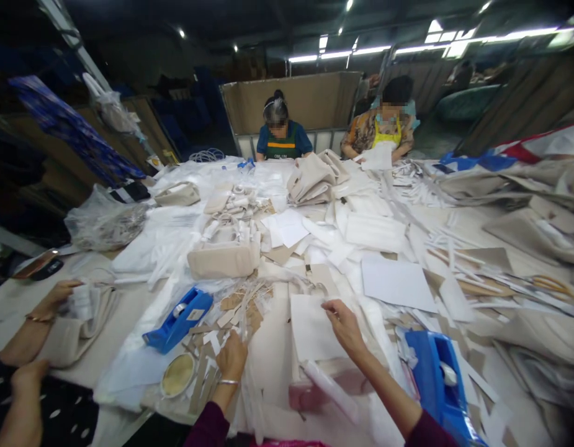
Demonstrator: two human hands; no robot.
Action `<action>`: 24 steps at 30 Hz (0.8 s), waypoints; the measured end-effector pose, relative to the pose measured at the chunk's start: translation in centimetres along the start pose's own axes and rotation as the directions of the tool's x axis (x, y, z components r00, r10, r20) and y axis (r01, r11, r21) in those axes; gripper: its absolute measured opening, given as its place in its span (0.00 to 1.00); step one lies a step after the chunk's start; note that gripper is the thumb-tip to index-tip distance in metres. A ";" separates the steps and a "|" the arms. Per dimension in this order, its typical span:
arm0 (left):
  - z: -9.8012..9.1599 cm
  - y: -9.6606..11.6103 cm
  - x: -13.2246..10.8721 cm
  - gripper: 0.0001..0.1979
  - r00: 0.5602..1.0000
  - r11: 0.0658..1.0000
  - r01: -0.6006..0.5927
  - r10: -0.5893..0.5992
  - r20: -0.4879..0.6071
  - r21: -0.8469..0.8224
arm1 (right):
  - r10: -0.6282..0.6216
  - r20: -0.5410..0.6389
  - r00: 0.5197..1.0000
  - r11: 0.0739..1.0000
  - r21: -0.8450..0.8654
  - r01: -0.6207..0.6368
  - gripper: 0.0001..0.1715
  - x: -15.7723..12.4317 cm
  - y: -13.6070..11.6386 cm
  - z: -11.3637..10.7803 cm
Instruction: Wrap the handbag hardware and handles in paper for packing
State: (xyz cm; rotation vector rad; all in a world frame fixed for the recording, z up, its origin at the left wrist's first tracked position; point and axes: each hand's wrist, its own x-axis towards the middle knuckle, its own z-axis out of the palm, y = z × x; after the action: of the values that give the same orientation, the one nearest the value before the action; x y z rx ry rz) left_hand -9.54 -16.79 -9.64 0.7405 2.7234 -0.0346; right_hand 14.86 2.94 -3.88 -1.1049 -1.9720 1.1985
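My right hand (345, 326) is closed, its fingertips pinching the right edge of a white sheet (314, 332). That sheet lies over a beige handbag (331, 279), and a rolled piece of translucent wrap (331, 388) rests at the bag's near end. To the left, my left hand (232, 357) reaches down into a heap of card scraps and strips (207, 372) with its fingers curled together. A small white strip (212, 340) is beside its fingertips; whether they grip it is hidden. A round tape roll (177, 374) lies left of this hand.
Blue tape dispensers stand at left (179, 320) and right (438, 372). Beyond them are a finished-looking beige handbag (226, 254), paper sheets (396, 282) and orange-handled scissors (554, 285). A co-worker's hands hold a beige bag (77, 332) at left; two people sit across the table.
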 end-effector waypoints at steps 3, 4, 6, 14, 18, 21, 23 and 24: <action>-0.9 0.4 -0.1 0.07 0.997 0.998 -0.068 0.067 -0.028 -0.018 | 0.039 0.070 0.997 0.992 0.117 -0.047 0.13 0.0 0.2 1.1; -1.4 0.5 -0.1 0.06 0.991 0.994 -0.108 0.105 -0.088 -0.033 | 0.057 0.100 0.993 0.984 0.165 -0.073 0.13 0.1 0.3 1.2; -3.2 0.8 0.0 0.06 0.954 0.976 -0.201 0.176 -0.241 -0.086 | 0.089 0.162 0.983 0.958 0.255 -0.129 0.13 0.5 0.3 1.0; -19.7 2.6 -0.3 0.03 0.711 0.743 -0.593 0.301 -0.636 -0.311 | 0.083 0.224 0.971 0.925 0.346 -0.159 0.14 5.9 -2.9 -4.0; -28.2 4.6 -1.6 0.06 0.721 0.642 -0.672 0.452 -0.525 -0.369 | -0.047 0.255 0.966 0.976 0.217 -0.009 0.18 9.8 -5.7 -5.6; -32.4 5.9 -2.8 0.12 0.694 0.624 -0.713 0.566 -0.445 -0.320 | -0.185 0.299 0.936 0.983 0.048 0.179 0.24 12.2 -7.7 -5.3; -34.5 6.7 -3.2 0.14 0.659 0.628 -0.744 0.629 -0.413 -0.229 | -0.250 0.384 0.889 0.963 0.005 0.269 0.30 13.6 -8.8 -4.4; -35.3 7.0 -3.3 0.15 0.640 0.628 -0.758 0.664 -0.387 -0.176 | -0.261 0.456 0.851 0.957 0.009 0.289 0.33 14.2 -9.2 -3.7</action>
State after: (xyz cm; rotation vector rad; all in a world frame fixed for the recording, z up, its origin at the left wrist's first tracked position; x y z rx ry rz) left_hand -13.82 -8.63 25.34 1.7846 2.3430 0.7477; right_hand 7.61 14.50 6.73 -0.5620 -2.4311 1.3299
